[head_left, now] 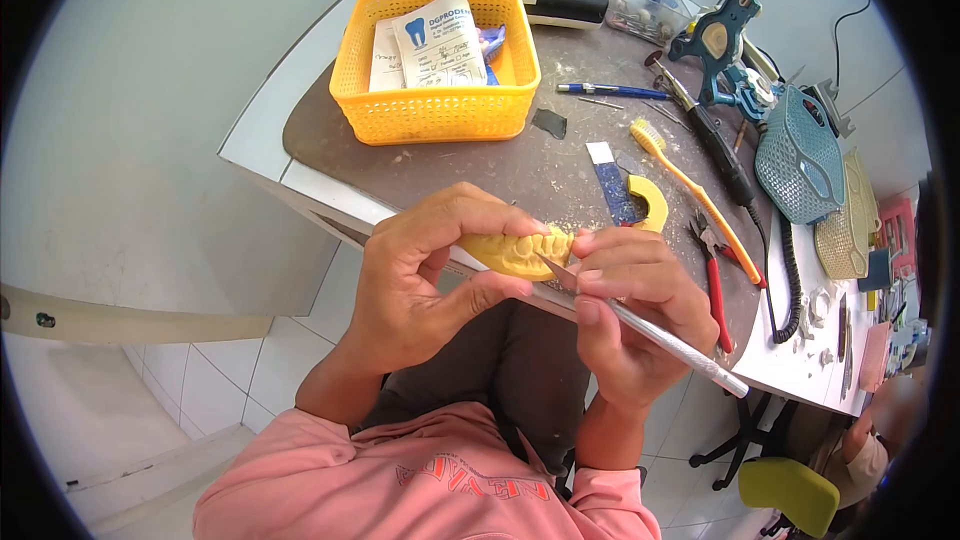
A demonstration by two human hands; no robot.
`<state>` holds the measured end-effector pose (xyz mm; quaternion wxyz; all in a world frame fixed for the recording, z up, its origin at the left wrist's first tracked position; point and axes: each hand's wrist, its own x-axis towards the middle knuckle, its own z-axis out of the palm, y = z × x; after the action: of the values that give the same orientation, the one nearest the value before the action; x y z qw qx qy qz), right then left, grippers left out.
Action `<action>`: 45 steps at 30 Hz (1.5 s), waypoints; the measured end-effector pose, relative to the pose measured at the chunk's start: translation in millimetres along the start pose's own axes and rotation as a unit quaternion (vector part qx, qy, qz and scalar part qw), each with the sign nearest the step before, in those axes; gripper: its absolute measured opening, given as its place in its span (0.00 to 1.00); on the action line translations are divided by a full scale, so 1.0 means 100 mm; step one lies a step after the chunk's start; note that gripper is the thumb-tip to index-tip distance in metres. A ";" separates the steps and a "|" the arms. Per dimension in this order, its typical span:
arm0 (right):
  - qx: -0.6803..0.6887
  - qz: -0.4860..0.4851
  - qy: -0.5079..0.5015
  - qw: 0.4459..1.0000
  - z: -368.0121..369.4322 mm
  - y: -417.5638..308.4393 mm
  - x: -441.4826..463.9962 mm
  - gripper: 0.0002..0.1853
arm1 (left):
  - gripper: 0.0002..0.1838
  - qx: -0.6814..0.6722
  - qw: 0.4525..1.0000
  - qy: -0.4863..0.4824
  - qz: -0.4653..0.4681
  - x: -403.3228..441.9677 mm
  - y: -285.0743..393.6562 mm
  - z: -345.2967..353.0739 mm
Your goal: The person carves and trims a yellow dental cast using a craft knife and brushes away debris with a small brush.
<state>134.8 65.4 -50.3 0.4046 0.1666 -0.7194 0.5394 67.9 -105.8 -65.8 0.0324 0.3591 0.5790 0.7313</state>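
Observation:
My left hand (pixel 425 270) grips a yellow dental cast (pixel 510 252) by its left end, thumb below and fingers above. The row of moulded teeth faces me, held over the front edge of the bench. In my right hand (pixel 640 305) is a craft knife (pixel 680 342) with a silver handle, held like a pen. Its blade tip meets the cast just under the teeth, and my right fingertips rest near the cast's right end. Behind them on the bench lies a yellow curved piece (pixel 652 202), beside a blue and white strip (pixel 610 180).
A yellow basket (pixel 435 118) with paper slips stands at the back left. Rightward lie a toothbrush (pixel 700 195), red-handled pliers (pixel 714 290), a rotary handpiece (pixel 715 140) and a blue pen (pixel 612 91). A teal articulator (pixel 720 40) and baskets (pixel 800 155) stand beyond. Another person sits far right.

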 end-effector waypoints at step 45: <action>-0.571 0.089 -0.128 0.806 -1.00 -0.06 0.40 0.09 | 0.19 -0.067 0.994 0.078 -0.045 0.03 0.00 0.10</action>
<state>155.0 162.4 -7.1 0.2813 -0.0921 -0.9544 0.0386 71.3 -96.5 -63.6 0.0434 0.2716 0.5449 0.7921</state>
